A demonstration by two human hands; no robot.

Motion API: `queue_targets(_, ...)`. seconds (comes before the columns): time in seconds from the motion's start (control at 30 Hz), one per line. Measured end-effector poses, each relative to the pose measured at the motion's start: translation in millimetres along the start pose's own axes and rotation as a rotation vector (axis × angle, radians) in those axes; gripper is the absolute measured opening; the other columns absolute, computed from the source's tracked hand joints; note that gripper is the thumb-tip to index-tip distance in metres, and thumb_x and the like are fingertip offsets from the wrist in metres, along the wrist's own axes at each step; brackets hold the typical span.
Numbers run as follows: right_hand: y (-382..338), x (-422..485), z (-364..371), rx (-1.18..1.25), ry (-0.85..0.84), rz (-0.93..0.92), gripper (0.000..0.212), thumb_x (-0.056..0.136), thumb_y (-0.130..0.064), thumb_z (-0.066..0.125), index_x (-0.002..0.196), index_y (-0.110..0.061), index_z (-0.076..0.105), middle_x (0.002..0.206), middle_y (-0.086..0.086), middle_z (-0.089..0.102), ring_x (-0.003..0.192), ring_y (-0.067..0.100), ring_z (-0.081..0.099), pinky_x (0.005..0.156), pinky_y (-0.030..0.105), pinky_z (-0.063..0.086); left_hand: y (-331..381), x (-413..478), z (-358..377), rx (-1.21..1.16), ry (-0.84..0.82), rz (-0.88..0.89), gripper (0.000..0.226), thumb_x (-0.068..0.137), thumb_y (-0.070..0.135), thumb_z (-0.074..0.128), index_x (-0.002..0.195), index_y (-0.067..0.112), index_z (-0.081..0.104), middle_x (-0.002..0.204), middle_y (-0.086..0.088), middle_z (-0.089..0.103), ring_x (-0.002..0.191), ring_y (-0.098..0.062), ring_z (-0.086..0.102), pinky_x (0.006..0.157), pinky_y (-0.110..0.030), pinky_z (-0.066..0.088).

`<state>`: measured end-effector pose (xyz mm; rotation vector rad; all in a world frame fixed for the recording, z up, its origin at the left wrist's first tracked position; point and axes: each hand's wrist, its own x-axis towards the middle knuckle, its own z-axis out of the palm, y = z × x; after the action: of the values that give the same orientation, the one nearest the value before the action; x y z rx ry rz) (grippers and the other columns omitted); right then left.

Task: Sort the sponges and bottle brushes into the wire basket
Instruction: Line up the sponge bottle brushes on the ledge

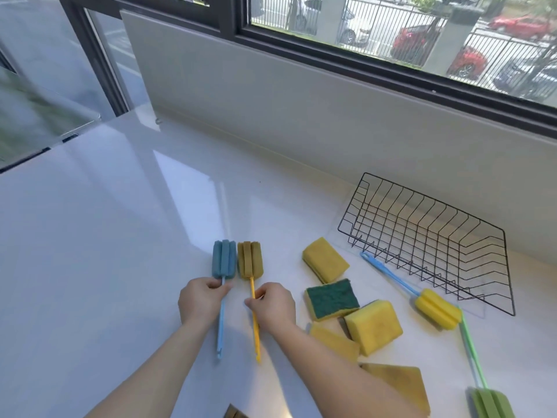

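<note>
On a white worktop (120, 236), the left hand (200, 301) pinches a blue bottle brush (223, 263) by its handle. The right hand (272, 306) grips a brown-headed brush (250, 262) alongside; the wire basket (431, 239) sits empty, sponges (372, 327) nearby.

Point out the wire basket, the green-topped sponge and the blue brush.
wire basket (366, 174): head view, rim's far-left corner.
green-topped sponge (333, 297): head view, green scouring face.
blue brush (223, 259): head view, foam head.

My left hand (200, 303) pinches a pale blue handle under a slate-blue foam head (224, 260); my right hand (272, 306) pinches an orange-yellow handle under an ochre-brown head (250, 260). The sponges (373, 326) are yellow (one (332, 298) shows a dark green scouring face). A yellow-headed brush (437, 308) has a blue handle, another (491, 402) is all green. The wire basket (428, 236) is black, the counter (105, 251) glossy white.
</note>
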<state>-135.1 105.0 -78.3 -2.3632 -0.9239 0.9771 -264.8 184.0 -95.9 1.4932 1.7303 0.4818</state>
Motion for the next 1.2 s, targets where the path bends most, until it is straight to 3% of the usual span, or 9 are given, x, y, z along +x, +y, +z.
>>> queue_targets(0.1,3,-4,0,0.023,-0.006,-0.013,0.026,0.080,-0.041,0.075,0.090,-0.017,0.073,0.082,-0.002,0.070,0.082,0.020,0.066,0.068,0.028,0.047,-3,-4,-1,0.007,0.000,0.000,0.018,0.075,0.042,0.080,0.074,0.025,0.076,0.074,0.008,0.072,0.074,-0.019,0.065,0.068,-0.030,0.050)
queue_targets(0.23,8,-9,-6,0.060,-0.008,-0.061,0.034,0.081,-0.043,0.075,0.106,-0.020,0.070,0.101,0.000,0.072,0.096,0.020,0.067,0.076,0.026,0.047,-8,-13,-5,0.020,0.018,-0.013,0.031,0.075,0.045,0.079,0.094,0.022,0.074,0.085,0.005,0.071,0.084,-0.021,0.066,0.078,-0.033,0.053)
queue_targets(0.4,18,-21,-17,0.028,0.014,-0.127,0.028,0.088,-0.033,0.070,0.113,-0.019,0.069,0.106,-0.001,0.072,0.101,0.018,0.066,0.078,0.026,0.045,-6,-28,-13,0.105,0.077,0.052,0.030,0.080,0.037,0.073,0.106,0.021,0.069,0.088,0.005,0.065,0.082,-0.019,0.060,0.072,-0.030,0.044)
queue_targets(0.6,32,-35,-59,0.079,0.110,-0.229,0.019,0.090,-0.026,0.067,0.106,-0.019,0.072,0.082,-0.010,0.060,0.084,0.013,0.058,0.073,0.026,0.043,24,-56,-6,0.179,0.074,0.287,0.028,0.079,0.023,0.067,0.108,0.023,0.067,0.093,0.005,0.058,0.081,-0.016,0.057,0.069,-0.029,0.041)
queue_targets(0.83,88,-57,-137,0.149,0.272,-0.236,0.010,0.088,-0.026,0.068,0.096,-0.025,0.072,0.078,-0.015,0.061,0.080,0.008,0.058,0.066,0.019,0.044,71,-94,35,0.147,-0.036,0.497,0.026,0.082,0.028,0.066,0.107,0.029,0.066,0.092,0.011,0.057,0.079,-0.009,0.058,0.067,-0.028,0.042)
queue_targets(0.97,146,-71,-189,0.197,0.365,-0.157,0.005,0.087,-0.024,0.070,0.089,-0.029,0.069,0.072,-0.011,0.061,0.075,0.019,0.067,0.072,0.034,0.056,105,-117,70,0.176,-0.118,0.653,0.023,0.084,0.028,0.065,0.107,0.028,0.067,0.089,0.010,0.059,0.080,-0.011,0.057,0.067,-0.029,0.043)
queue_targets(1.07,193,-76,-227,0.104,0.360,-0.095,0.007,0.087,-0.023,0.069,0.085,-0.030,0.069,0.076,-0.010,0.065,0.075,0.021,0.068,0.072,0.033,0.055,134,-135,102,0.205,-0.172,0.768,0.023,0.085,0.028,0.064,0.108,0.025,0.068,0.088,0.010,0.059,0.083,-0.013,0.056,0.069,-0.031,0.046)
queue_targets(1.2,250,-71,-268,-0.269,0.297,-0.081,0.014,0.088,-0.021,0.062,0.094,-0.024,0.075,0.094,-0.003,0.074,0.093,0.023,0.066,0.076,0.031,0.049,168,-151,144,0.333,-0.292,0.911,0.028,0.090,0.034,0.059,0.116,0.026,0.065,0.097,0.008,0.063,0.094,-0.014,0.058,0.072,-0.032,0.048)
